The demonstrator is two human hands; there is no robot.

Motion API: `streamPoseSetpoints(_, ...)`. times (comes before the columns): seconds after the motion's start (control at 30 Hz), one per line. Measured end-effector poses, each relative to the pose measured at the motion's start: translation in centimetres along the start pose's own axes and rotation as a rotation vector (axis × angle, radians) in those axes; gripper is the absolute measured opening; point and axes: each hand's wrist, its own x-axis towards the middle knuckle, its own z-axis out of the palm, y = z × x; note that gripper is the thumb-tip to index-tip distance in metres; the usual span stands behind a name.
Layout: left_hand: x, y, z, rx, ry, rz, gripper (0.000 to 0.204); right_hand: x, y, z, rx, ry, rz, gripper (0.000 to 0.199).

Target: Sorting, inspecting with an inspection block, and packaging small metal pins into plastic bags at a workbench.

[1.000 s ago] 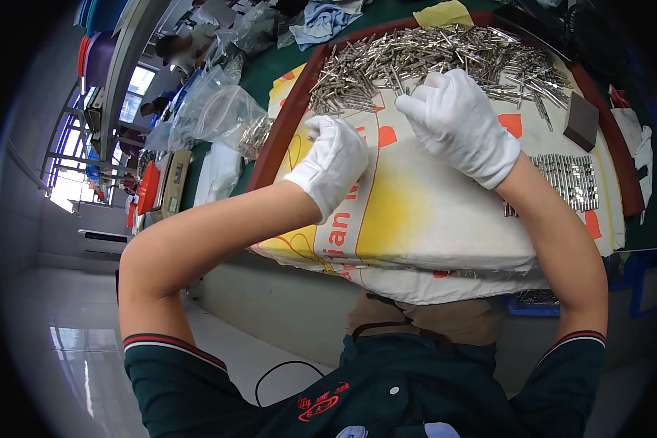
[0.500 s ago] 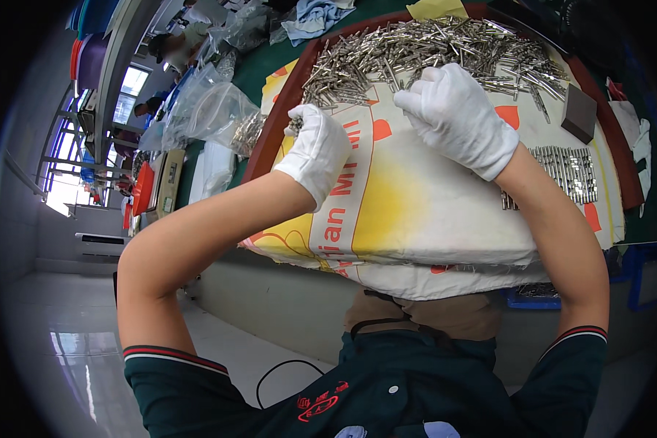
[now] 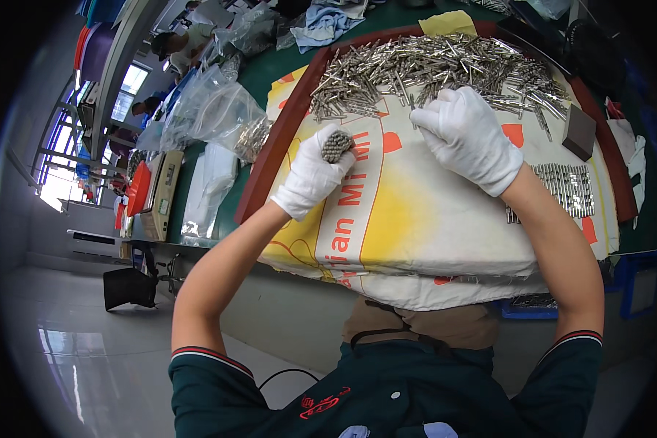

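Note:
My gloved left hand (image 3: 308,177) is closed round a tight bundle of thin metal pins (image 3: 336,147), whose ends face up out of the fist. My gloved right hand (image 3: 471,139) is pinched, and a single metal pin (image 3: 413,102) shows at its fingertips, partly hidden by the glove. Just beyond both hands lies a loose pile of shiny metal pins (image 3: 431,66), heaped along the far side of a printed white and yellow woven sack (image 3: 409,219). Beside my right forearm, more pins lie in neat rows (image 3: 568,191), partly covered by the arm.
A dark red wooden rim (image 3: 270,164) borders the sack. A dark rectangular block (image 3: 579,133) stands at the right. Clear plastic bags (image 3: 215,109), a scale (image 3: 160,193) and an orange-red tray (image 3: 139,188) are on the left. Other people (image 3: 179,45) are at the far left.
My left hand has turned and moved right and slightly nearer, so the bundle's ends now face up. My right hand has drawn back a little from the pile, still pinched.

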Motion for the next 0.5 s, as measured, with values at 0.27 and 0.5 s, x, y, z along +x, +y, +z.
streamPoseSetpoints(0.27, 0.6, 3.1, 3.8, -0.728, 0.125, 0.193, 0.014, 0.0, 0.0, -0.5, -0.027, -0.009, 0.084, 0.009)
streamPoseSetpoints(0.5, 0.3, 0.8, 6.7, -0.843, -0.105, -0.037, 0.015, 0.3, -1.1, 0.0, 0.143, -0.033, 0.204, 0.016)
